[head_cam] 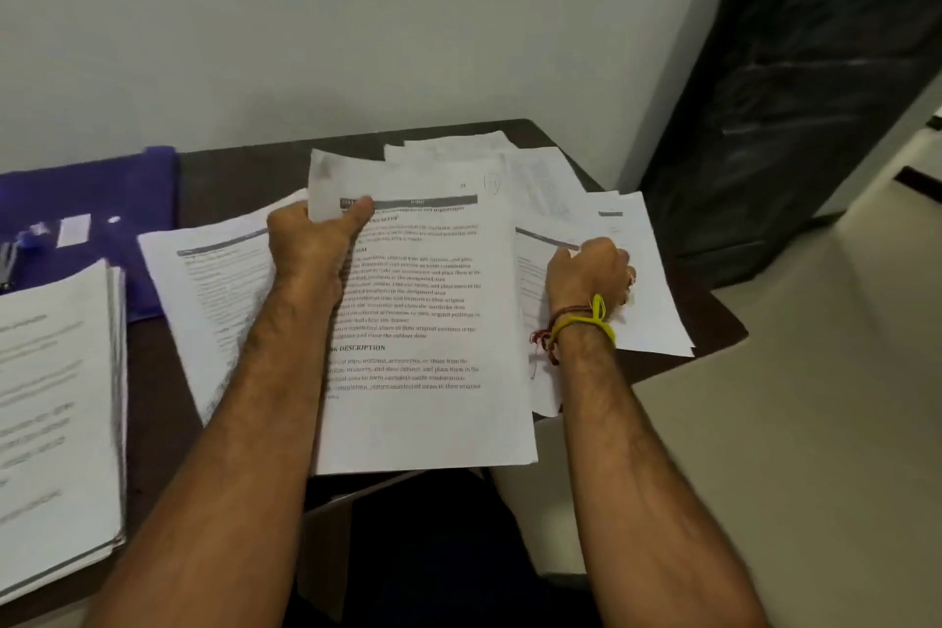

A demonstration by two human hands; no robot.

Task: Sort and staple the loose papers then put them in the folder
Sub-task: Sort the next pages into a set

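Centre frame, the left hand [318, 235] pinches a lifted white printed sheet [423, 311]; the right hand [591, 270] curls on loose white papers [637, 281] overhanging the dark table [244, 168] edge, which may slip. The purple plastic folder [102, 189] waits upper left.

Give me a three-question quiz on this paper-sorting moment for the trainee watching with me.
1. True or false: the left hand grips the top of a printed sheet lifted above the table.
2. Where does the purple folder lie? A) on the floor B) at the table's far left C) under the right hand
3. Fill in: the right hand rests on loose papers at the table's ____ edge.

Key
1. True; the thumb presses the sheet's front.
2. B; it lies behind the thick paper stack.
3. Right; a yellow band circles that wrist.
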